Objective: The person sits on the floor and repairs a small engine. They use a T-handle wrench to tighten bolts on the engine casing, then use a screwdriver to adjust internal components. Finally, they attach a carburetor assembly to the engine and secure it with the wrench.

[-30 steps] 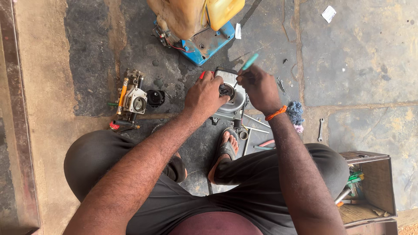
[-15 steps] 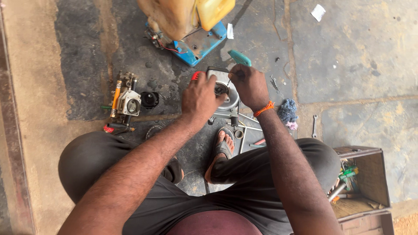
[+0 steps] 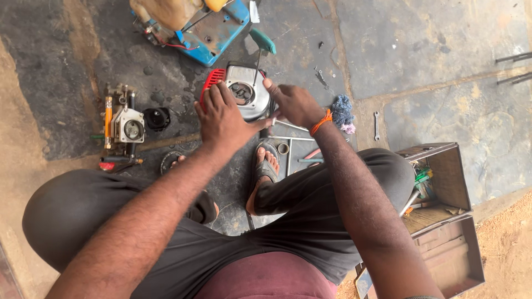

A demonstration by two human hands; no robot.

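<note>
Left hand (image 3: 224, 119) spread flat and gripping the red-and-grey engine housing (image 3: 246, 91) on the stone floor (image 3: 443, 50) near its far edge, right hand (image 3: 293, 102) closed around the green-handled screwdriver (image 3: 259, 47) planted in the housing; carburettor assembly (image 3: 124, 124) lies well left, open toolbox (image 3: 443, 210) right.

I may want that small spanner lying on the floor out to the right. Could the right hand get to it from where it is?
Probably yes. The right hand rests on the engine cover, and the spanner lies on bare floor just beyond the blue rag, nothing covering it.
</note>
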